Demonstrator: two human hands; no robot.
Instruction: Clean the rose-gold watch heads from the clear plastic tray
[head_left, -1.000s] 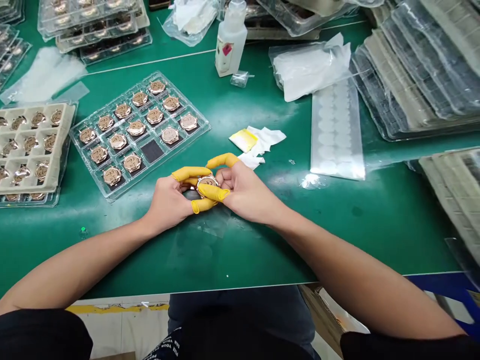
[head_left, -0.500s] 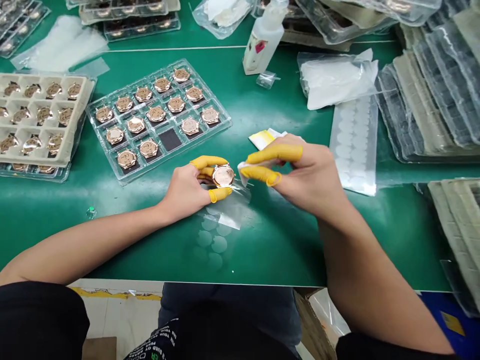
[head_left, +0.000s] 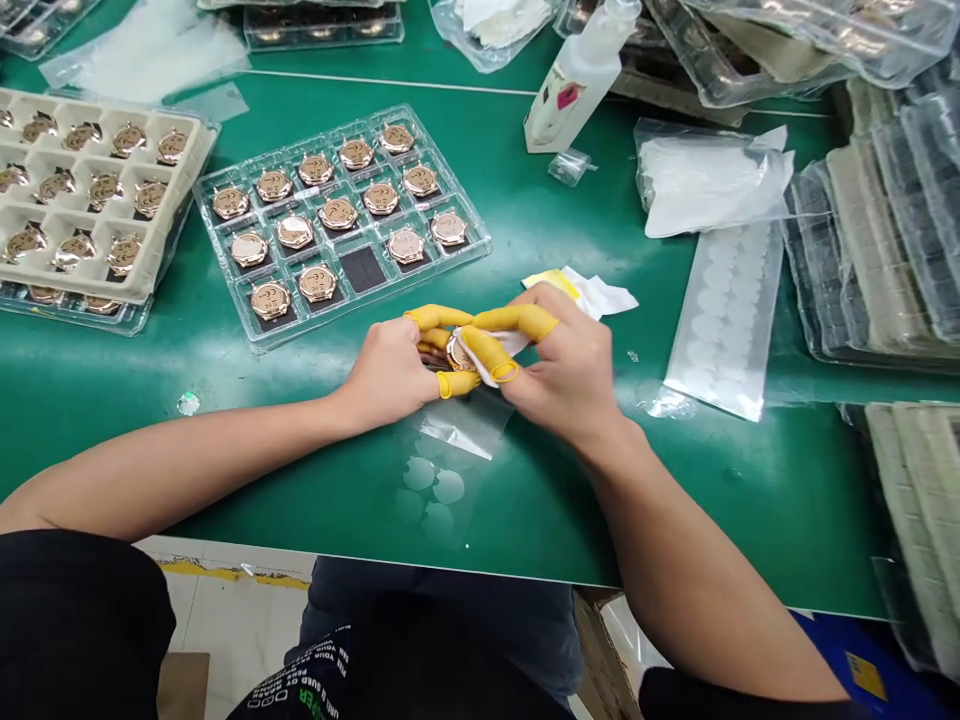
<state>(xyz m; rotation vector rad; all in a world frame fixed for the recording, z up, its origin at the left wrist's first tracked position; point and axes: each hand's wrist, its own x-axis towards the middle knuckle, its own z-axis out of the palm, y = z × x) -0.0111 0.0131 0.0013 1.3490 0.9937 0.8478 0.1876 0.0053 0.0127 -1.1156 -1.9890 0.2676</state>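
Observation:
My left hand (head_left: 401, 365), in yellow finger cots, grips a rose-gold watch case (head_left: 456, 352) by its edges, back side up. My right hand (head_left: 559, 360), also in finger cots, pinches a folded white cloth (head_left: 486, 372) and presses it against the watch case, covering much of it. Under the hands lies a clear plastic sheet with round film stickers (head_left: 448, 487). Beyond them a clear tray (head_left: 292, 335) holds several watch cases, back side up; one pocket shows only its dark pad.
A beige tray of watch cases (head_left: 142, 285) stands at left. Behind are a white bottle (head_left: 574, 90) and a bag of white wipes (head_left: 709, 180). A sticker sheet (head_left: 724, 320) lies at right, near stacked trays (head_left: 870, 250). A yellow-and-white packet (head_left: 555, 283) lies behind my right hand.
My right hand has moved left and brought the white cloth onto the watch case, which was uncovered before. My left hand keeps its grip. The camera view has shifted slightly.

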